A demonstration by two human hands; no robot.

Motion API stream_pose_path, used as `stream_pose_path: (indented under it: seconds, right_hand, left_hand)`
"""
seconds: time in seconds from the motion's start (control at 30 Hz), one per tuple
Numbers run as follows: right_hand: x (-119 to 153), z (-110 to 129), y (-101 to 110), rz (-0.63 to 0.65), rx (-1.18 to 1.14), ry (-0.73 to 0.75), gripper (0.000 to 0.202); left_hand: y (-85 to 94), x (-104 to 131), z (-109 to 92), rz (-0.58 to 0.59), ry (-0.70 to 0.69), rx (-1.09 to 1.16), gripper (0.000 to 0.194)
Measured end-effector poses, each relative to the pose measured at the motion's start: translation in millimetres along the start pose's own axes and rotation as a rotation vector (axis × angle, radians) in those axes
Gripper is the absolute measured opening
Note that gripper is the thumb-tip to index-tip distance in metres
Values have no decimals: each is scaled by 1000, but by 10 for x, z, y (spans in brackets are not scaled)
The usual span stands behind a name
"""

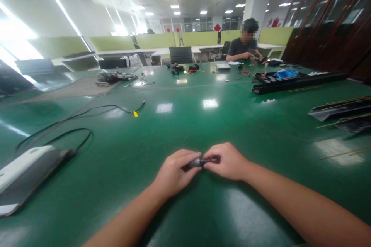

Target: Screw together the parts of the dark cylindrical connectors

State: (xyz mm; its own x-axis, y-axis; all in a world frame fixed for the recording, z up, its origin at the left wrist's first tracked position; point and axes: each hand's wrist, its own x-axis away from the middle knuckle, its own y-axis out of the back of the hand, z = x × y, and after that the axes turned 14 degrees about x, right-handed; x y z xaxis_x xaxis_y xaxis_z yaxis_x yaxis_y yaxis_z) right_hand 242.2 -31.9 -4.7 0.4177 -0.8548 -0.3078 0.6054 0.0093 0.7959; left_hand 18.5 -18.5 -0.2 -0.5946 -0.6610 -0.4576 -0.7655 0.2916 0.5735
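In the head view, a small dark cylindrical object is held just above or on the green table, between the two hands; which of these cannot be told. Its thicker, grey-banded end is grasped by the fingers of the left hand, while its thinner end is pinched in the fingertips of the right hand. As far as can be judged, the handling is under way, with both grips taken and neither end released. Whether the two ends are joined or separate parts is not shown, so what is finished and what is left cannot be told. To the left, a black cable with a yellow tag is laid out; across the table, something dark is held by a co-worker.
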Motion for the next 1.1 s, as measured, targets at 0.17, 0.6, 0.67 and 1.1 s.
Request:
stream_pose_path:
  seconds: [0.17, 0.6, 0.67, 1.1]
  right_hand:
    - [-4, -9, -10, -1, -6, -4, 12]
    - [5, 1, -16, 15, -14, -36, 10]
    - [2, 1, -18, 18, 0, -34, 9]
    - [8, 7, 3, 12, 27, -34, 8]
  left_hand:
    - [-3, -1, 0, -2, 3, -9, 25]
    - [4, 1, -1, 5, 21, -12, 25]
    - [5, 0, -5, 7, 29, -22, 25]
    - [14, 7, 11, -12, 19, -12, 27]
